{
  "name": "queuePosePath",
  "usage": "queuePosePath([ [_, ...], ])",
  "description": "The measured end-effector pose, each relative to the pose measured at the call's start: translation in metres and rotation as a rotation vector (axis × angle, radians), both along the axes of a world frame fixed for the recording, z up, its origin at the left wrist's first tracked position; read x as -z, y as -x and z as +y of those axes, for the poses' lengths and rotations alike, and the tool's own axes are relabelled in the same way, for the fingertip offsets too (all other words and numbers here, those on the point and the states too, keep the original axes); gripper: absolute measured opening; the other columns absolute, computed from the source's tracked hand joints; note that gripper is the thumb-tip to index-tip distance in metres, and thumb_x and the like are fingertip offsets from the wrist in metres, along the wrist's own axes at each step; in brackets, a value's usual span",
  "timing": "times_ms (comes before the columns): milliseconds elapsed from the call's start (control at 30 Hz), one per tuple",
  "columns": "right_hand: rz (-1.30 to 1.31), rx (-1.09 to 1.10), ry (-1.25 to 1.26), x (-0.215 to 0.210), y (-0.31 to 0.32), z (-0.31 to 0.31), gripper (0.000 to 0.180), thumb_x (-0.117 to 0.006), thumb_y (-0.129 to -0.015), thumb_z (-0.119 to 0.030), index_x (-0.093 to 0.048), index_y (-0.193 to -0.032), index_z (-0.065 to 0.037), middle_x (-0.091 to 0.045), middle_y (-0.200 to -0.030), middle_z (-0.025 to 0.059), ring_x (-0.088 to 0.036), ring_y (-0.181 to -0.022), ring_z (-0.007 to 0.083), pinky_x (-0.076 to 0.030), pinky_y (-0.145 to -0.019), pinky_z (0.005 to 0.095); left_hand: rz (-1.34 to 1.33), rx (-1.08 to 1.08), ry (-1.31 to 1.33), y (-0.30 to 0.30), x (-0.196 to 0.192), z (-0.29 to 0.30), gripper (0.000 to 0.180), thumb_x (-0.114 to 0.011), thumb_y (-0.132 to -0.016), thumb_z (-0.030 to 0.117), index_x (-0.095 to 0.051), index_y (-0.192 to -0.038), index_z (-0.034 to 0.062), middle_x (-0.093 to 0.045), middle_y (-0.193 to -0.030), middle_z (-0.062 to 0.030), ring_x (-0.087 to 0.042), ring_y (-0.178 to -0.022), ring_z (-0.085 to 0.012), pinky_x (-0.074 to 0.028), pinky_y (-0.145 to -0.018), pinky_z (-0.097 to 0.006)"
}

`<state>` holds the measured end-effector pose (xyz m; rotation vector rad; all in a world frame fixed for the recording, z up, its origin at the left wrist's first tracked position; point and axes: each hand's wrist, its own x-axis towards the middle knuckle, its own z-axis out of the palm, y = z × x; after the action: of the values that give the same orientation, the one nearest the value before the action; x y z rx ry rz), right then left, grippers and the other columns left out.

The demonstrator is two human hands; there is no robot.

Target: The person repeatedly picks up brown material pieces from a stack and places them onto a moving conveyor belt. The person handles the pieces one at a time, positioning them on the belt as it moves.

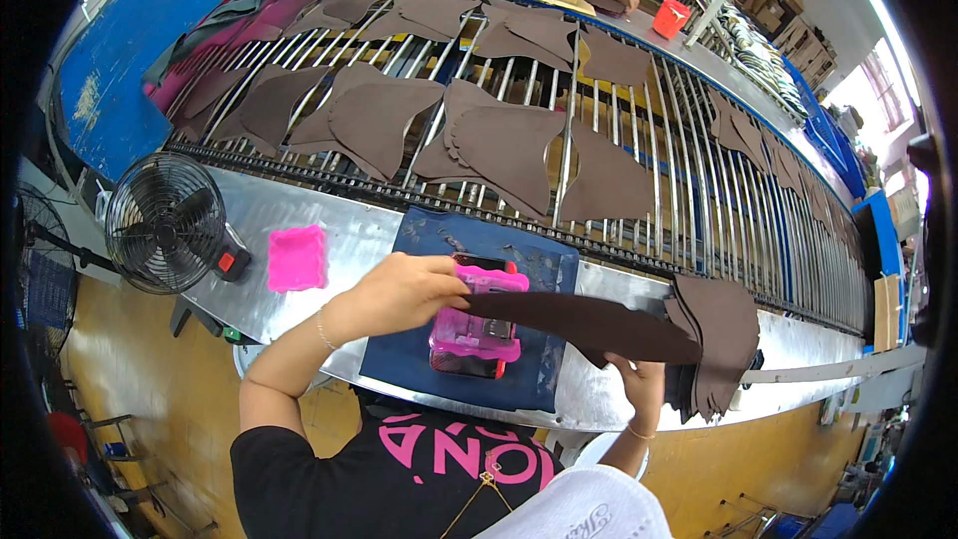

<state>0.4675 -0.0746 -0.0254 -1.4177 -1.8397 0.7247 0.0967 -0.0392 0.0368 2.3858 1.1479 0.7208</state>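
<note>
Dark brown, curved panel of thin, soft-looking sheet material [589,324] spans the space between my hands, above the metal worktable [599,394], its right end overlapping the stack of matching brown panels [726,339] in view. Left hand [404,294]: thumb and fingers closed together on the panel's narrow left end, a pinch right at the tip. Right hand [639,384]: thumb at the lower edge, the rest partly hidden behind the piece; I cannot tell how far those fingers are open or whether they grip. Main risk, to my eye: with so little material in the left pinch, a sharp pull could slip the tip free or crease it. Second: the stack lies unevenly fanned, so drag from the right end might bring a neighbour along or skew the edges. Third: the panel passes over part of the bright pink scalloped plastic tray [474,339] on the dark blue sheet [539,379]; a sagging middle could snag the rim. Contact there I cannot judge. Black wire-caged fan [168,222] stands off left; if it runs, which I cannot tell, a draught could lift a loose edge.
</note>
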Motion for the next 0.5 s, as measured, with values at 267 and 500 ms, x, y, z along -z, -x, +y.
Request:
queuePosePath([
  [267,0.251,0.295,-0.112,-0.066,-0.078,-0.022,0.023,-0.062,-0.090,-0.016,-0.052,-0.076,-0.002,-0.037,-0.066,-0.0068,-0.030,-0.061,0.0051,-0.023,-0.053,0.0200,0.089,0.250,-0.107,-0.075,-0.005,0.022,0.017,-0.067,-0.079,0.024,-0.063,-0.082,0.0076,-0.051,-0.084,-0.0067,-0.059,-0.063,-0.0230,-0.048,-0.052,-0.035],
  [500,0.232,0.493,-0.123,-0.052,-0.127,0.085,0.041,-0.060,-0.091,-0.019,-0.053,-0.123,0.007,-0.061,-0.108,0.0094,-0.055,-0.096,0.0141,-0.041,-0.088,0.0262,-0.221,-0.074,-0.192,-0.042,-0.035,0.037,0.039,-0.074,-0.075,0.014,-0.061,-0.111,0.0097,-0.054,-0.090,-0.0054,-0.055,-0.056,-0.0150,-0.045,-0.051,-0.026],
])
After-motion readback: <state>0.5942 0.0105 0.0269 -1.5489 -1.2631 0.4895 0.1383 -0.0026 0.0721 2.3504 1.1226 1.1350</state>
